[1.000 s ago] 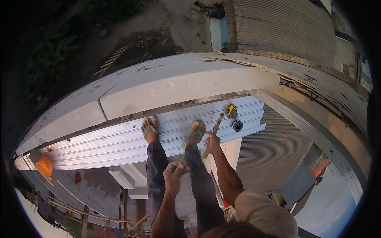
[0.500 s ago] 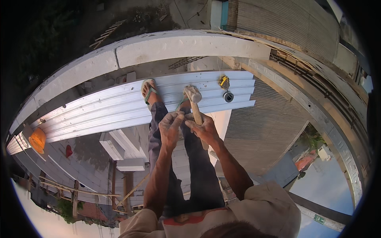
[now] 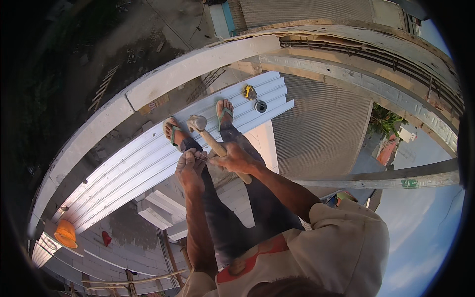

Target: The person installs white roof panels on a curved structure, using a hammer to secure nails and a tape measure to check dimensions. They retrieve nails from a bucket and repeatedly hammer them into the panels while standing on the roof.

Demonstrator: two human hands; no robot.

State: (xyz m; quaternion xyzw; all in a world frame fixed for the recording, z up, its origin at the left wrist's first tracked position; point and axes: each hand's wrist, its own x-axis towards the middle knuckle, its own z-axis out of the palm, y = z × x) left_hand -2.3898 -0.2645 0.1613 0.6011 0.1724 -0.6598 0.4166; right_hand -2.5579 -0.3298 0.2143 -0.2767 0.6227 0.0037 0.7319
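In my right hand [image 3: 235, 159] is a hammer [image 3: 214, 144] with a pale wooden handle. Its dusty head [image 3: 197, 123] points away from me, over the gap between my feet. My left hand [image 3: 189, 171] is closed in a pinch just left of the right one. Something thin and light [image 3: 203, 159] runs between the fingertips of both hands, too small to name. Both hands are above my legs, in front of the ribbed metal deck [image 3: 133, 166] where my sandalled feet stand.
A yellow and black tool [image 3: 250, 92] and a round dark spool [image 3: 260, 106] lie on the deck beyond my right foot. Past the deck's far edge runs a white block wall [image 3: 163, 81]. An orange bucket [image 3: 66, 232] sits at the left end. White blocks [image 3: 166, 208] lie lower down.
The view has turned, shifting the deck and wall. My hands stay close together while the hammer tilts further left, and its head no longer covers my right foot.
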